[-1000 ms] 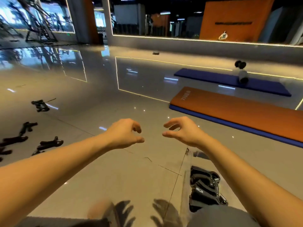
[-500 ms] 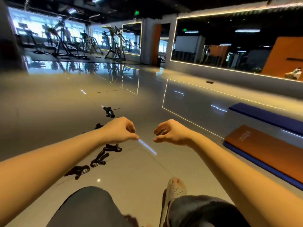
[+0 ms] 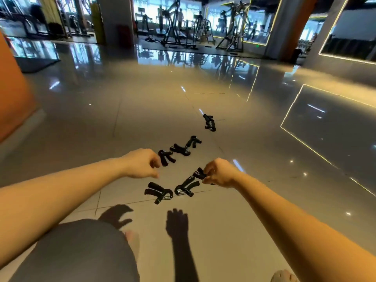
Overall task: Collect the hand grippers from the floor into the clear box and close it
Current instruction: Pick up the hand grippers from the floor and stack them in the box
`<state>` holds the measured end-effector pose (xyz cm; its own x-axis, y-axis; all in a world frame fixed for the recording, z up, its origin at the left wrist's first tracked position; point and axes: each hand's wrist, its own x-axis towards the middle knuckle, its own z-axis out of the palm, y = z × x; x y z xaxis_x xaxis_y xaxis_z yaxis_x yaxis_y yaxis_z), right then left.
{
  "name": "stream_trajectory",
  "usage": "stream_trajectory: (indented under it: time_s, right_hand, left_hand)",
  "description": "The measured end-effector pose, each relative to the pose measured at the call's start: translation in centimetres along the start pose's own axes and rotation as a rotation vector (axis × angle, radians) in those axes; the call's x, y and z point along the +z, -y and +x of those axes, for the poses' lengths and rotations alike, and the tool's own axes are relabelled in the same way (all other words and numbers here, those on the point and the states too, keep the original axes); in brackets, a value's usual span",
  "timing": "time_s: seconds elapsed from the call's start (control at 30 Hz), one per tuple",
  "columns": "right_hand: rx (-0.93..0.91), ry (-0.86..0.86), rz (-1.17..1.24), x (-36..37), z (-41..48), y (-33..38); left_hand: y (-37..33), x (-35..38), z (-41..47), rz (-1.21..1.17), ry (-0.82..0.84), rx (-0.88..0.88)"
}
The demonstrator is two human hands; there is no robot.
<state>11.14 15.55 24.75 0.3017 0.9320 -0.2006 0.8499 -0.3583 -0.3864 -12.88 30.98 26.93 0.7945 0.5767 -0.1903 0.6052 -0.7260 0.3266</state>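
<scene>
The floor (image 3: 264, 200) is shiny grey tile in a big gym, with workout machines (image 3: 177, 27) far at the back. Black hand grippers (image 3: 180, 149) lie on it in a loose line, and most are just past the right hand (image 3: 220, 173).

The right hand's fingers (image 3: 206, 172) are curled at the handle end of one gripper (image 3: 187, 185). I cannot tell if they hold it or only float over it. The left hand (image 3: 140, 163), near the right hand on its left, is loosely curled and holds nothing.

A pinch on just the handle tip could slip, and the gripper would drop on the hard tile. The far gripper (image 3: 209, 123), well past the right hand, could get missed.

The clear box is out of sight. The handle end is hidden by the fingers.
</scene>
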Motion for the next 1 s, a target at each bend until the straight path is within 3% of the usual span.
stream_trajectory:
  time_s: [0.3,0.57,1.0]
  right_hand:
    - [-0.036,0.109,-0.033,10.2,15.6,-3.8]
    - [-0.027,0.183,-0.112,15.9,24.4,-9.7]
    - [-0.26,0.315,-0.542,21.7,30.3,-15.7]
  left_hand:
    - [12.7,8.7,8.8,-0.246,0.083,-0.198]
    - [17.8,16.9,18.4,-0.224,0.11,-0.268]
    - [22.0,25.0,25.2,0.044,0.323,-0.035]
